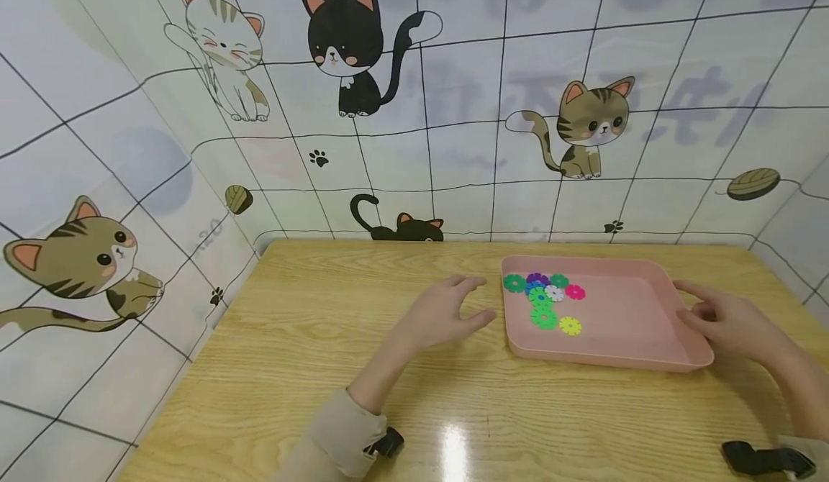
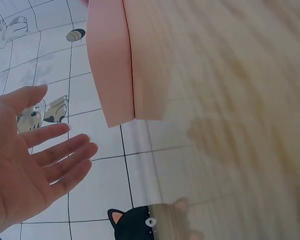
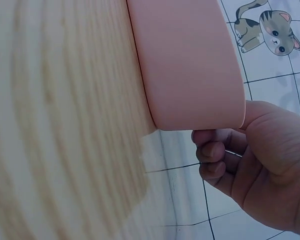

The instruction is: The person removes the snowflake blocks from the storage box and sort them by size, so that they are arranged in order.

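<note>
A pink rectangular tray (image 1: pixel 628 316) sits on the wooden table. Gathered toward its left side are several flower-shaped plastic discs: green (image 1: pixel 544 317), purple (image 1: pixel 537 279), white (image 1: pixel 554 293), pink (image 1: pixel 575 292) and a yellow one (image 1: pixel 571 325) nearer the front wall. My right hand (image 1: pixel 738 324) pinches the tray's right edge, thumb over the rim and the other fingers curled at the outer side in the right wrist view. Just left of the tray, my left hand (image 1: pixel 440 314) hovers with fingers and thumb spread, holding nothing.
The light wooden table (image 1: pixel 311 338) meets tiled-pattern walls (image 1: pixel 466 108) printed with cartoon cats at the back and left. Beige sleeves with a black strap (image 1: pixel 387 442) cover the forearms near the front.
</note>
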Motion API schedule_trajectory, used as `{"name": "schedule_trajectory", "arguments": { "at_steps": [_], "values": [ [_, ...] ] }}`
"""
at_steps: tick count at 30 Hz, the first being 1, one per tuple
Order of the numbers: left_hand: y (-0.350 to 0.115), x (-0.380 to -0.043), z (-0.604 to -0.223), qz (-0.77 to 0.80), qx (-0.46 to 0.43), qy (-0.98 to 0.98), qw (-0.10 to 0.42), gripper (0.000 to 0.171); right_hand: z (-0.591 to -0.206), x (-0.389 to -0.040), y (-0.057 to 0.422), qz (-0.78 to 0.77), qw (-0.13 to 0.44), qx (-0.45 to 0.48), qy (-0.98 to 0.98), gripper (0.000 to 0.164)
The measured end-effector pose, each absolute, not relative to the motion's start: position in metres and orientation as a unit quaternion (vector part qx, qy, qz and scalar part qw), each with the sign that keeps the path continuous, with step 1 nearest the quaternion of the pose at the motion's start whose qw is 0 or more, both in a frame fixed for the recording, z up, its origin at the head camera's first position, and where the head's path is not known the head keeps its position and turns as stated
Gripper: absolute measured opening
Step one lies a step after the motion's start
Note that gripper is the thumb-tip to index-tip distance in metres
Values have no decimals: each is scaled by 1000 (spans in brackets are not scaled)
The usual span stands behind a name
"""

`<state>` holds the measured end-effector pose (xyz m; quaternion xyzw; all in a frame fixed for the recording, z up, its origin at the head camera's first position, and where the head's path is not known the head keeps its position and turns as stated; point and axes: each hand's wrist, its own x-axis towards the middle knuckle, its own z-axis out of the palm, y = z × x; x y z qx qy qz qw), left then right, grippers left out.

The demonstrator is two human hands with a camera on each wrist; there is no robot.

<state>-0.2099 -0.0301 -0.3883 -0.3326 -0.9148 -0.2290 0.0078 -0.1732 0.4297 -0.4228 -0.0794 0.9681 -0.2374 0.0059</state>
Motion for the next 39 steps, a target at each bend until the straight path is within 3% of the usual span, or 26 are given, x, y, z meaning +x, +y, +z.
{"name": "schedule_trajectory", "arguments": {
  "at_steps": [21, 39],
  "values": [
    [31, -215, -394, -279, -413, -864, -69, 48, -419, -173, 420, -244, 9, -93, 965, 56],
    [83, -230, -412, -272, -409, -862, -124, 39, -422, -176, 421, -247, 18, -85, 965, 59]
  ]
}}
